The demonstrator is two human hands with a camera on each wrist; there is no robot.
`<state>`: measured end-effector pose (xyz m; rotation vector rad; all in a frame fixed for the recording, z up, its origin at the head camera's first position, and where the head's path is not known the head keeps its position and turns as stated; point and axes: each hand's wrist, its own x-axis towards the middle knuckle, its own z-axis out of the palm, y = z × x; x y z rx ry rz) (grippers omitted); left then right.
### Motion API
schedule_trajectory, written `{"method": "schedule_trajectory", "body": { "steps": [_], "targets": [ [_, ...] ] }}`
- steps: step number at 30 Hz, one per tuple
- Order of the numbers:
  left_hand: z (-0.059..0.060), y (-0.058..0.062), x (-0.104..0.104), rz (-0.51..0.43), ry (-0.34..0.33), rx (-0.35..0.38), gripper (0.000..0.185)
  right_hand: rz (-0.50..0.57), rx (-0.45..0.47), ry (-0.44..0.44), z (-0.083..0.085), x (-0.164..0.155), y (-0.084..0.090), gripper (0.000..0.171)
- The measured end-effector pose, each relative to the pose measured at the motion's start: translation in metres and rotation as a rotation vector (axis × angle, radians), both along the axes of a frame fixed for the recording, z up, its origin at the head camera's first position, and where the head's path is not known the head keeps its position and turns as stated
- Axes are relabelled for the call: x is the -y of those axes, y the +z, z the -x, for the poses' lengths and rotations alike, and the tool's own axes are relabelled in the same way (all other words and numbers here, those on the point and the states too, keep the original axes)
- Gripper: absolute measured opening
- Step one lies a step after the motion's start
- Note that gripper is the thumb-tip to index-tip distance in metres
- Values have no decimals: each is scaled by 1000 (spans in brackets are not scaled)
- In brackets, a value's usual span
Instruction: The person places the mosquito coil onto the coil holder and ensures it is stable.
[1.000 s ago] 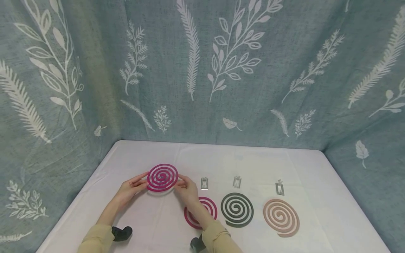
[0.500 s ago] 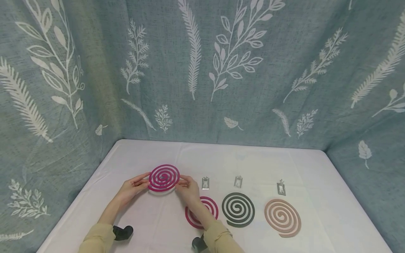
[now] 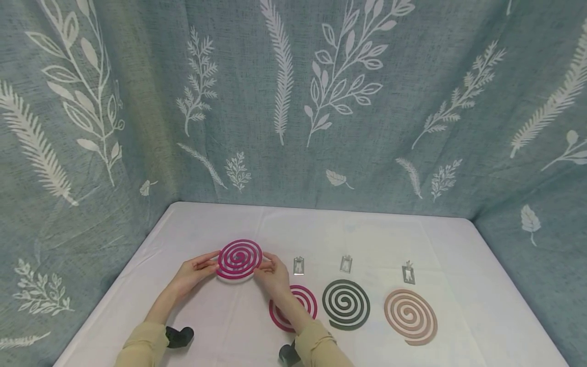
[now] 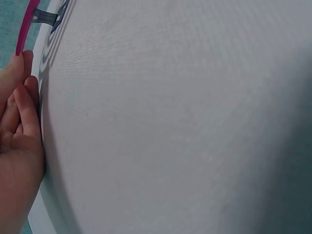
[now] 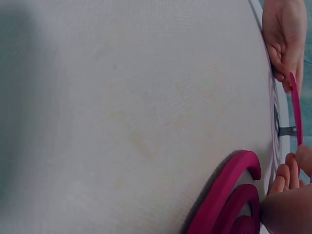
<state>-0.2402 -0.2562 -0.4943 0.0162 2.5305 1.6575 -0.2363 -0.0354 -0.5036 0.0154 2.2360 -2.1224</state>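
Observation:
A magenta mosquito coil (image 3: 239,259) is held level just above the table at the left. My left hand (image 3: 190,275) pinches its left rim between thumb and fingers. At its right rim, my right hand (image 3: 273,275) pinches it too. Under the coil's middle, a small metal stand (image 5: 287,130) shows in the right wrist view, its foot at or close to the cloth. A second magenta coil (image 3: 302,295) lies on the table, partly covered by my right forearm.
A dark green coil (image 3: 346,305) and a tan coil (image 3: 410,317) lie to the right. Behind the row of coils are three small metal stands, the left one (image 3: 298,265) nearest my right hand. Patterned blue-green curtains (image 3: 293,102) enclose the white table (image 3: 367,229).
Both hands keep their hold on the raised magenta coil, almost still. The whole head view has shifted slightly, so everything appears a little further right.

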Motion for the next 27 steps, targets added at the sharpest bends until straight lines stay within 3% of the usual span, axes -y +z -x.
{"method": "schedule_trajectory", "body": {
  "steps": [6, 13, 27],
  "targets": [
    [3, -2, 0, 68, 3, -15, 55, -10, -3, 42, 1, -2, 0, 50],
    [2, -2, 0, 60, 9, -2, 54, -6, 39, 56, 1, -4, 1, 49],
    [5, -4, 0, 78, 22, 20, 55, 9, 13, 59, 2, -6, 2, 46]
  ]
}}
